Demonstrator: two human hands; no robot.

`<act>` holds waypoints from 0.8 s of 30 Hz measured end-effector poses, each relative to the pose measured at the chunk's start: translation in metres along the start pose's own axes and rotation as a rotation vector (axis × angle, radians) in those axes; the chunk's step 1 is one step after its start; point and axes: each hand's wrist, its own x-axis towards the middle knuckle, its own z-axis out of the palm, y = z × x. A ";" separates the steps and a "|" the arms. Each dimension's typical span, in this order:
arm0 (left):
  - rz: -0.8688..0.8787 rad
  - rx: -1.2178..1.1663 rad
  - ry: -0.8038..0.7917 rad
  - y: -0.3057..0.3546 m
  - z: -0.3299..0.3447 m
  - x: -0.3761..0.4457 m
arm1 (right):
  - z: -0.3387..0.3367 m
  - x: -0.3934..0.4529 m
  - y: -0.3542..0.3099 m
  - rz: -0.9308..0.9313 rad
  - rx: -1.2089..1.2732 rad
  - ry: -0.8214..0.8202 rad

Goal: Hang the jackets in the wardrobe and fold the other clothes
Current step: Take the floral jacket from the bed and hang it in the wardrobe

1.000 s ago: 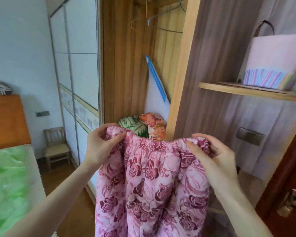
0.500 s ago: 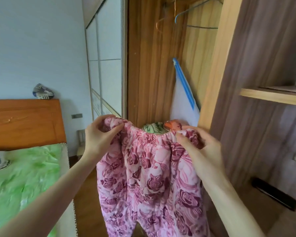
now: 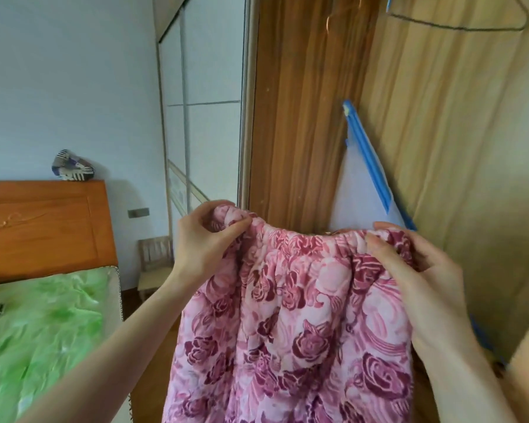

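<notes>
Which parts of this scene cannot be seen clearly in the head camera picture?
- Pink floral trousers: the legs are cut off by the bottom edge.
- Wardrobe floor: hidden behind the trousers.
- Wire hanger: its hook is cut off by the top edge.
- Right hand and left hand: the fingertips are buried in the waistband.

arms: two, bare – no sleeves | hands [image 3: 206, 239]: bare – no rings, no gloves

Both arms are held out in front. The left hand [image 3: 200, 239] and right hand [image 3: 416, 270] are curled, and cloth is pinched in each.
</notes>
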 end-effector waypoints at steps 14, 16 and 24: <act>0.022 -0.279 -0.233 -0.026 0.054 0.127 | 0.034 0.100 -0.004 -0.073 -0.004 0.240; 0.054 -0.275 -0.237 -0.024 0.065 0.136 | 0.030 0.114 -0.001 -0.096 -0.042 0.260; 0.170 -0.239 -0.225 -0.013 0.105 0.151 | 0.017 0.150 0.024 -0.113 -0.029 0.363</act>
